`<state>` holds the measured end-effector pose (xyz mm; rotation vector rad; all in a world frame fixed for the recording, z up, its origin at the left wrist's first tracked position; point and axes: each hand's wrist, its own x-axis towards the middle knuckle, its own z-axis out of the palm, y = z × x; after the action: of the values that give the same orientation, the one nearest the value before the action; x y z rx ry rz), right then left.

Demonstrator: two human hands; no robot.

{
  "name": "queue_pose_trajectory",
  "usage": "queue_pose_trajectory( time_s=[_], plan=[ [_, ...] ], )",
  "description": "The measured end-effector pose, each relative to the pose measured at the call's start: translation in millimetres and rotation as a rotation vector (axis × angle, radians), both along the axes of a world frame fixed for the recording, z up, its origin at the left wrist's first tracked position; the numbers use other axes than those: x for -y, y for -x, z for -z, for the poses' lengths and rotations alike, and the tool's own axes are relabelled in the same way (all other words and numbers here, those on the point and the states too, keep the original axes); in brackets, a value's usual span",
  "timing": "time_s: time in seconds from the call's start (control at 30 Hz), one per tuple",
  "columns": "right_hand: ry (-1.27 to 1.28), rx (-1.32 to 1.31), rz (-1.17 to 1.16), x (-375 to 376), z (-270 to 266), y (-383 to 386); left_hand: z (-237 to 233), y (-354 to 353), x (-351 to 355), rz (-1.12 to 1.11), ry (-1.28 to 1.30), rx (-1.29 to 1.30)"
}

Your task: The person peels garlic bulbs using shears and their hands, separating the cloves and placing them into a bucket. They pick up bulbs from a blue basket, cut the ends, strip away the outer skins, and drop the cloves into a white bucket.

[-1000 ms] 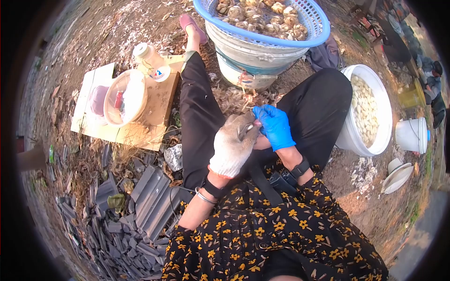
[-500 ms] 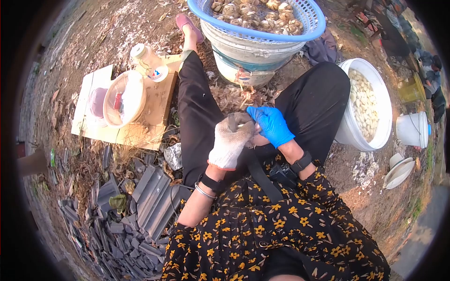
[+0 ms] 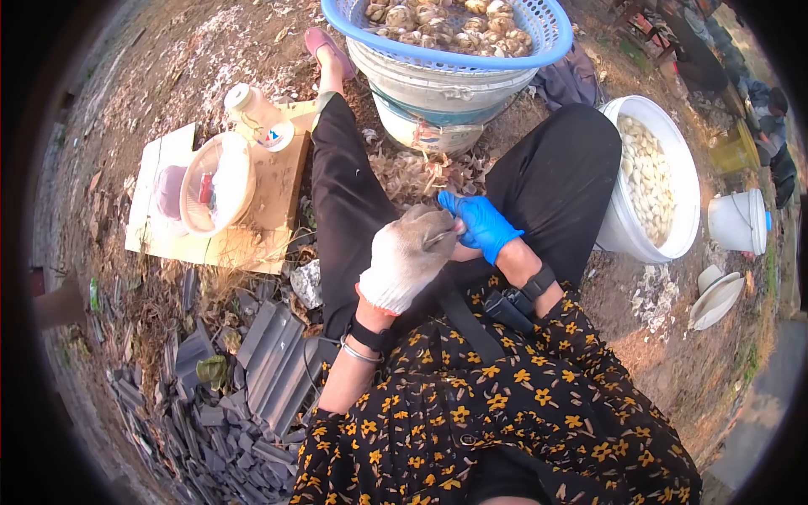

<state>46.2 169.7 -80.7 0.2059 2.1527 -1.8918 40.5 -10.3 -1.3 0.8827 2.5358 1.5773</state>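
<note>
My left hand (image 3: 408,252), in a whitish knitted glove, is closed and turned inward above my lap. Against it is my right hand (image 3: 481,225), in a blue glove, with its thumb and fingers pinched together. A small pale piece, perhaps garlic, shows between the two hands, mostly hidden by the fingers. Beyond them, a blue basket (image 3: 551,52) of unpeeled garlic bulbs (image 3: 446,25) rests on a large white bucket (image 3: 429,84). To the right stands a white bucket (image 3: 619,220) of pale peeled cloves (image 3: 648,181).
On the left, a board (image 3: 278,189) holds a plastic jar (image 3: 257,118) and a round basket (image 3: 217,185). Broken grey tiles (image 3: 273,362) lie below it. At right are a smaller white bucket (image 3: 736,223), stacked dishes (image 3: 715,303) and a person (image 3: 773,126) farther off.
My left hand has rolled over, so the back of its glove now faces up. My right hand has shifted slightly, staying against it. The whole view has moved a little.
</note>
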Motion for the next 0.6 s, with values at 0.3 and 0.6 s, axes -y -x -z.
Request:
queue_pose_trajectory(
  time_s=[0.3,0.6],
  plan=[
    [0.082,0.213,0.103,11.1,-33.7,-3.3,10.4,0.2,-0.8,0.025,-0.006,-0.147],
    [-0.049,-0.039,0.053,14.2,-18.1,-10.6,29.1,-1.8,-2.9,-0.05,-0.398,0.431]
  ],
)
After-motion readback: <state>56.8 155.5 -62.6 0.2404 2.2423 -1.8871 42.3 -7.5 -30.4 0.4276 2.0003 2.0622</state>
